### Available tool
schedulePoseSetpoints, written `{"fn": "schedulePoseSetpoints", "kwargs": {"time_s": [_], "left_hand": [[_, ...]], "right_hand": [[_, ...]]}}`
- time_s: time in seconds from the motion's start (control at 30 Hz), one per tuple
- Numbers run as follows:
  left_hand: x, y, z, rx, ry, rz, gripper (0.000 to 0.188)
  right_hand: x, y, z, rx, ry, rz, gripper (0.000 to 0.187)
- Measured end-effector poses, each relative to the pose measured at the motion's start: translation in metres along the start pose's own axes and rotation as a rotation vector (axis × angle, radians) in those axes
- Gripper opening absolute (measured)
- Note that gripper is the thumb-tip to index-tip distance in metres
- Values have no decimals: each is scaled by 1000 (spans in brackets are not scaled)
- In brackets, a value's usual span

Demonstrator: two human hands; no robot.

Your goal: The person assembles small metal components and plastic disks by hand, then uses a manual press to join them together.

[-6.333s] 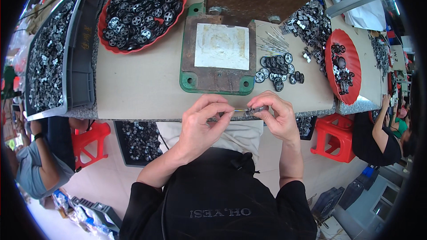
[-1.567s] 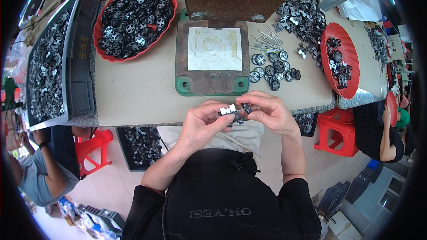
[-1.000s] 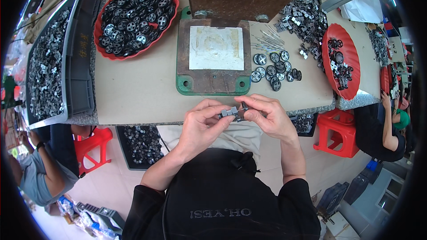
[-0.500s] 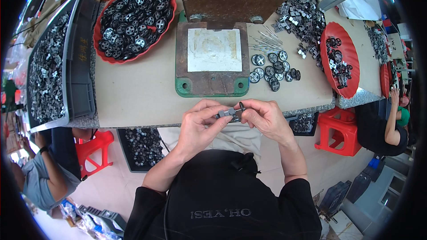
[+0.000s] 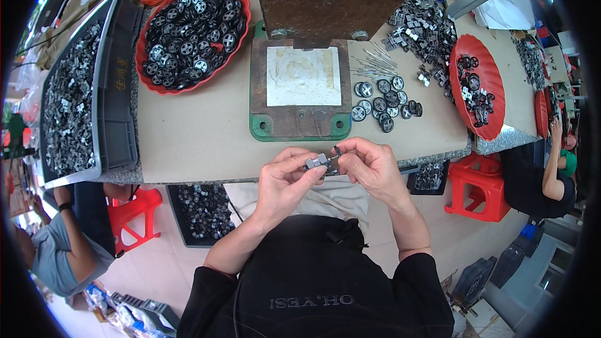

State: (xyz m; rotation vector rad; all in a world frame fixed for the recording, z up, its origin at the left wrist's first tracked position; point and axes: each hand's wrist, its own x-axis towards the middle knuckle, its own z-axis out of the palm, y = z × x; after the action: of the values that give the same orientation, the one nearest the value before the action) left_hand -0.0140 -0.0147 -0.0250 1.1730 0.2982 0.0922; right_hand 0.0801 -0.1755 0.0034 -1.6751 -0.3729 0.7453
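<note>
Close to the table's front edge, my left hand pinches a small grey plastic block between thumb and fingers. My right hand is closed on a small black wheel, seen edge-on just right of the block. A thin metal axle seems to run between wheel and block; whether it is seated in the block I cannot tell. Beyond my hands stands a press base in green and rusty brown, topped by a white pad. Loose wheels and thin metal rods lie to its right.
A red bowl heaped with wheels stands at the left, beside a grey crate of small parts. A brown metal plate overhangs the press base. Grey blocks are piled at the back right, near another red bowl. Other people sit both sides.
Both hands stay almost in place. The wheel in my right hand has turned and tipped slightly beside the grey block. The whole view has shifted a little.
</note>
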Motion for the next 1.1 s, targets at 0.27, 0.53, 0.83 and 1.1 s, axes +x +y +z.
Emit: {"fn": "schedulePoseSetpoints", "kwargs": {"time_s": [0.27,0.53,0.83,1.1], "left_hand": [[-2,8,2,494,39,235,21],[0,8,3,362,34,183,24],[-1,10,4,609,9,358,28],[1,8,2,585,12,335,26]], "right_hand": [[1,10,3,70,25,-5,25],[4,3,-15,80,-35,-184,32],[3,1,-13,-137,-80,-220,31],[2,2,-11,-73,-51,-155,31]]}}
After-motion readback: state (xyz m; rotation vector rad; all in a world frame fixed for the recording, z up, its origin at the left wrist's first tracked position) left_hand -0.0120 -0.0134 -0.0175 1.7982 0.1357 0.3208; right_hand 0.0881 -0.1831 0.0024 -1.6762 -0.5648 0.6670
